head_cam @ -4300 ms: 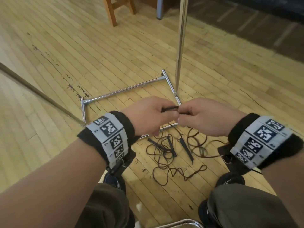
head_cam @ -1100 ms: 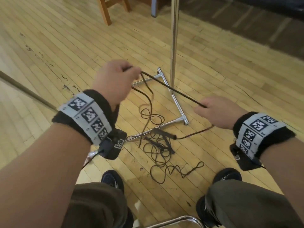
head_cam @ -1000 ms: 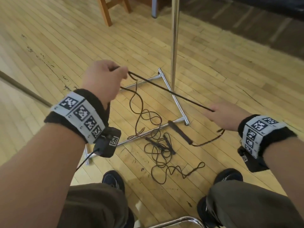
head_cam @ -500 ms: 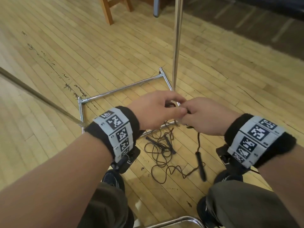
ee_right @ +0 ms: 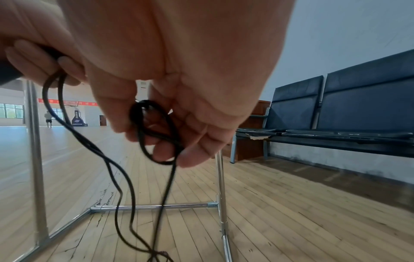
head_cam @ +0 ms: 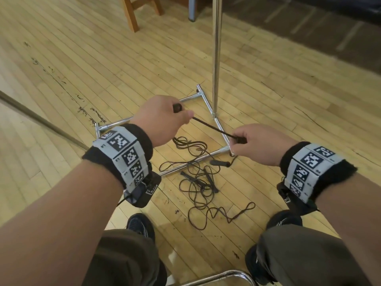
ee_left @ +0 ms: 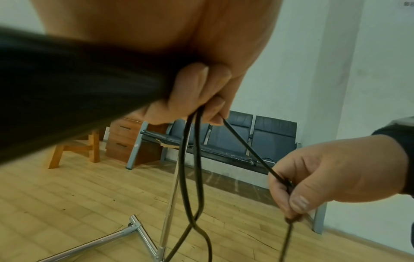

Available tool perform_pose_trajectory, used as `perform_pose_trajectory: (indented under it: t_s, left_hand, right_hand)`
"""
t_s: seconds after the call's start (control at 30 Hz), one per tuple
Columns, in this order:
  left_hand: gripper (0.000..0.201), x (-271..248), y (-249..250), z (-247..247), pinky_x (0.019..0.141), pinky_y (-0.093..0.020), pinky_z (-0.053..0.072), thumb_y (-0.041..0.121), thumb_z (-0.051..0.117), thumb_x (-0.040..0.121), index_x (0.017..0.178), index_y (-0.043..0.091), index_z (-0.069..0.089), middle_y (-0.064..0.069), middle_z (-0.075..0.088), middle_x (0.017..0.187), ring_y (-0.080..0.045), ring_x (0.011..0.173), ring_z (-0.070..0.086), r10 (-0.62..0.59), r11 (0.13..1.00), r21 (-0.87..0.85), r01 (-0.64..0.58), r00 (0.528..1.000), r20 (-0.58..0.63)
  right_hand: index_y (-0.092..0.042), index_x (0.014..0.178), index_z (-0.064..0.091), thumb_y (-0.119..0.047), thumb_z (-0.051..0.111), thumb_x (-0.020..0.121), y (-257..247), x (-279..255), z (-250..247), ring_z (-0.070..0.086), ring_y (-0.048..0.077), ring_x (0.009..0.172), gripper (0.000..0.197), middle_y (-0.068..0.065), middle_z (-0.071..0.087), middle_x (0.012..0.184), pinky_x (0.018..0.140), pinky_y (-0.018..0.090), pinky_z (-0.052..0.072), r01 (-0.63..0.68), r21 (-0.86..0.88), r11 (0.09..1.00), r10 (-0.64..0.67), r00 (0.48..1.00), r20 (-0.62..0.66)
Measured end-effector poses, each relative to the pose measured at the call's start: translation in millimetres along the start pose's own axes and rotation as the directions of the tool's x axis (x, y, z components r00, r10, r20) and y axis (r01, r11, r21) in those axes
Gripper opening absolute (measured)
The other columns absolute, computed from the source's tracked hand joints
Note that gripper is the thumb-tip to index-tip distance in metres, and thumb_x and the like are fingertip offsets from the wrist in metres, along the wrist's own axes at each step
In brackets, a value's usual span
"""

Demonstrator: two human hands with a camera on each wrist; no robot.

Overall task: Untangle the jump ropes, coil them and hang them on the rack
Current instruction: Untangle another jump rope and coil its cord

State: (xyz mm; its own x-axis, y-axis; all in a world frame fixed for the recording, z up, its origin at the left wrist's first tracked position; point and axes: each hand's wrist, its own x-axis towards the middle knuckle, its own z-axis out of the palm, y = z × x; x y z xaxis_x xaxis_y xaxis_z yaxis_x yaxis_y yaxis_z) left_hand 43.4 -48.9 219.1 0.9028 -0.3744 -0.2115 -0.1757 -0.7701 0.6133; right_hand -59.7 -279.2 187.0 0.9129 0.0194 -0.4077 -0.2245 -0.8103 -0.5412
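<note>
Wood plank floor (head_cam: 86,58), worn and scuffed in spots. Row of dark padded seats (ee_right: 349,106) along the wall, wooden drawer unit (ee_left: 125,140) beside them, wooden stool leg (head_cam: 129,13) near the top of the head view.

Rack (head_cam: 215,58): chrome upright pole rising from a rectangular tube base (head_cam: 218,129) lying flat on the floor. No rope on any part of it that shows; its top is out of frame.

Person seated or crouched, knees and dark shoes (head_cam: 142,223) at the bottom of the head view, tagged bands on both wrists.

Jump ropes (head_cam: 198,182): dark thin cord, most of it in a loose tangle on the floor, partly draped over the near base tube, between the feet and the rack. At least one black handle (head_cam: 219,162) lies on the boards by the tube corner; a couple more sit inside the tangle.

Left hand (head_cam: 162,118): fingers curled tight round a black handle (ee_left: 67,85) and a couple of cord strands that hang down in a long loop. Held up above the base frame.

Right hand (head_cam: 259,143): thumb and fingertips pinching the cord, with a small loop (ee_right: 154,131) caught in the fingers. Lower than the left hand and to its right.

One strand (head_cam: 212,129) runs taut and straight between the two hands. From the right hand the cord drops to the floor pile.
</note>
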Motion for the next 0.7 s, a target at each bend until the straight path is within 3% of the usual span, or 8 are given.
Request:
perform_pose_trajectory:
  t_s: [0.1, 0.17, 0.3, 0.4, 0.5, 0.57, 0.63, 0.7]
  left_hand:
    - [0.031, 2, -2, -5, 0.056, -0.028, 0.045, 0.05, 0.064, 0.101, 0.082, 0.026, 0.072, 0.001, 0.069, 0.078, -0.015, 0.065, 0.061, -0.045, 0.999, -0.03, 0.044, 0.998, -0.049]
    - [0.031, 3, -6, -7, 0.055, -0.028, 0.043, 0.049, 0.063, 0.102, 0.082, 0.026, 0.072, 0.002, 0.068, 0.078, -0.014, 0.063, 0.059, -0.067, 0.997, -0.036, 0.065, 0.996, -0.065]
    - [0.025, 5, -11, -9, 0.056, -0.026, 0.042, 0.041, 0.059, 0.105, 0.089, 0.025, 0.069, 0.004, 0.071, 0.082, -0.011, 0.065, 0.06, -0.069, 0.996, 0.047, 0.073, 0.994, -0.087]
    - [0.012, 1, -12, -8, 0.056, -0.024, 0.046, 0.032, 0.062, 0.104, 0.109, 0.028, 0.073, 0.01, 0.074, 0.096, -0.006, 0.061, 0.06, -0.077, 0.991, 0.111, 0.071, 0.996, 0.053]
    - [0.047, -8, -5, 0, 0.054, -0.024, 0.057, 0.042, 0.069, 0.099, 0.144, 0.043, 0.057, 0.017, 0.064, 0.133, -0.002, 0.051, 0.062, -0.012, 0.996, 0.085, -0.011, 0.964, 0.267]
    - [0.065, -12, 3, 7, 0.059, -0.029, 0.062, 0.048, 0.073, 0.095, 0.153, 0.049, 0.045, 0.018, 0.053, 0.147, -0.004, 0.051, 0.062, 0.059, 0.996, 0.049, -0.08, 0.936, 0.347]
    - [0.056, -15, 9, 11, 0.058, -0.03, 0.058, 0.046, 0.075, 0.094, 0.146, 0.045, 0.054, 0.025, 0.063, 0.132, -0.006, 0.051, 0.06, 0.122, 0.993, -0.06, -0.106, 0.902, 0.415]
    - [0.027, -16, 11, 14, 0.055, -0.026, 0.053, 0.043, 0.074, 0.096, 0.121, 0.036, 0.068, 0.029, 0.071, 0.081, -0.005, 0.047, 0.057, 0.159, 0.987, -0.083, -0.136, 0.883, 0.441]
  right_hand:
    - [-0.033, 0.085, 0.065, -0.026, 0.065, 0.095, 0, 1, -2, 0.066, 0.017, 0.073, 0.012, -0.011, 0.065, 0.094, 0.056, 0.028, 0.056, 0.031, 0.046, 0.998, -0.03, 1.0, -0.007]
    - [-0.037, 0.091, 0.063, -0.024, 0.068, 0.095, 2, 0, -2, 0.065, 0.01, 0.066, 0.014, -0.015, 0.065, 0.098, 0.053, 0.026, 0.057, 0.034, 0.034, 0.999, -0.035, 0.999, 0.04]
    - [-0.035, 0.099, 0.062, -0.019, 0.068, 0.096, 7, -1, -1, 0.069, 0.01, 0.091, 0.017, -0.01, 0.072, 0.096, 0.072, 0.025, 0.052, -0.001, 0.086, 0.996, -0.002, 0.999, 0.039]
    - [-0.031, 0.106, 0.063, -0.014, 0.065, 0.098, 2, -2, -4, 0.075, 0.012, 0.075, 0.019, 0.0, 0.074, 0.097, 0.076, 0.031, 0.061, -0.003, 0.226, 0.974, -0.004, 1.0, 0.029]
    - [-0.029, 0.105, 0.064, -0.011, 0.066, 0.097, -11, -5, -5, 0.071, 0.013, 0.063, 0.02, 0.002, 0.074, 0.093, 0.065, 0.025, 0.06, 0.063, 0.301, 0.952, -0.079, 0.996, 0.038]
    - [-0.029, 0.104, 0.064, -0.011, 0.067, 0.096, -19, -7, -4, 0.069, 0.014, 0.061, 0.02, -0.001, 0.075, 0.087, 0.062, 0.022, 0.059, 0.112, 0.307, 0.945, -0.133, 0.99, 0.049]
    - [-0.029, 0.104, 0.064, -0.011, 0.067, 0.095, -25, -10, -4, 0.071, 0.017, 0.063, 0.02, 0.001, 0.075, 0.085, 0.065, 0.027, 0.061, 0.144, 0.324, 0.935, -0.174, 0.983, 0.065]
    - [-0.027, 0.104, 0.065, -0.008, 0.067, 0.094, -29, -13, -4, 0.072, 0.019, 0.065, 0.021, 0.002, 0.074, 0.083, 0.07, 0.033, 0.063, 0.167, 0.344, 0.924, -0.204, 0.976, 0.072]
